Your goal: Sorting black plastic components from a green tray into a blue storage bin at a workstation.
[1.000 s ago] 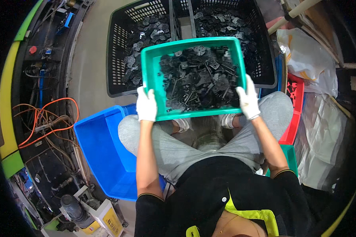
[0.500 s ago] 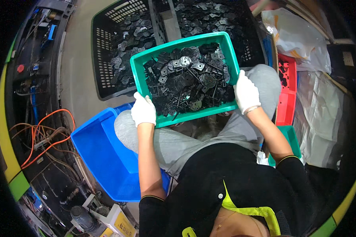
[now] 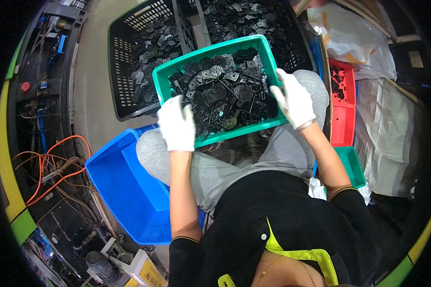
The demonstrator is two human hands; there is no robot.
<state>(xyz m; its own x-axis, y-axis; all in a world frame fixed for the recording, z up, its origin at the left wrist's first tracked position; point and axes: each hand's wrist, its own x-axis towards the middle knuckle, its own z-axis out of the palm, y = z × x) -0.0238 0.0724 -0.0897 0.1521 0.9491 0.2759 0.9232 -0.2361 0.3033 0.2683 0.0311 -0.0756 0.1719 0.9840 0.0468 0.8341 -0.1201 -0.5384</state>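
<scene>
A green plastic tray (image 3: 261,45) heaped with small black metal parts (image 3: 225,93) rests over my grey-trousered knees. Both hands wear white gloves. My left hand (image 3: 177,125) lies over the tray's near left corner, gripping the rim, with its fingers reaching onto the parts. On the right side, my right hand (image 3: 294,98) grips the rim, fingertips pointing in over the parts.
Two black perforated crates (image 3: 129,62) with more black parts stand just beyond the tray. A blue bin (image 3: 124,191) sits by my left leg. A red bin (image 3: 342,119) and a green bin (image 3: 352,165) are on my right, beside white plastic bags (image 3: 354,33). Orange cables (image 3: 52,162) lie far left.
The green tray has come down and closer, onto my knees. Both hands have slid from its near corners further up along its sides.
</scene>
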